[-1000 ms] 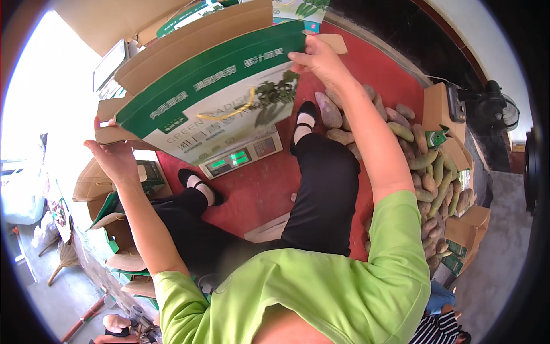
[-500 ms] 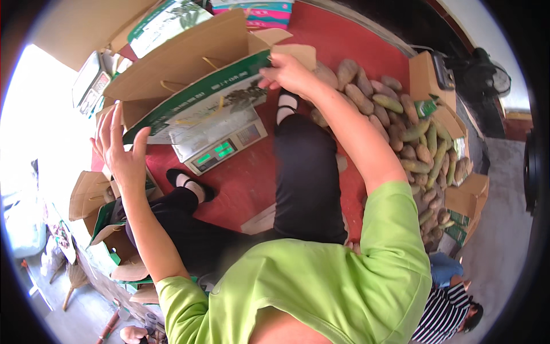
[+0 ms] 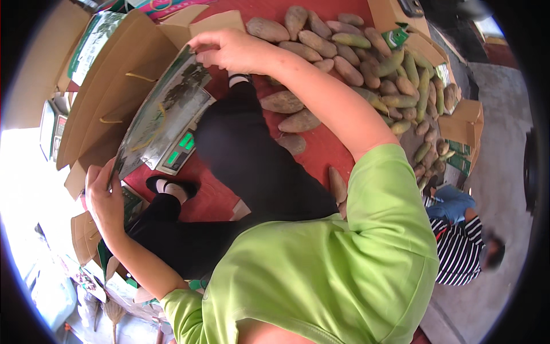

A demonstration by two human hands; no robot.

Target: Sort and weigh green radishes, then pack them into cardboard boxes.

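Note:
An open-topped cardboard carton [image 3: 100,80], brown inside with a printed outer side and yellowish cord handles, stands tilted across the view on a digital scale [image 3: 175,159] with green lit numbers. My right hand [image 3: 232,50] pinches the carton's upper rim at its right corner, thumb and fingers together. Down at the left end of the same rim, my left hand [image 3: 105,195] has its thumb and fingers closed round the corner. Loose flaps stick out past both corners. The carton's bottom is hidden from view.
Many large brown and greenish tubers [image 3: 349,63] are heaped on the red floor covering [image 3: 217,189] to my right, beside opened cartons [image 3: 461,123]. More cartons [image 3: 86,235] stand at my left. A person in a striped top [image 3: 461,249] is at the lower right.
My view has swung right, so the carton and scale appear farther left. My left hand, spread with fingers apart before, is now closed on the carton's corner. My right hand stays at its corner.

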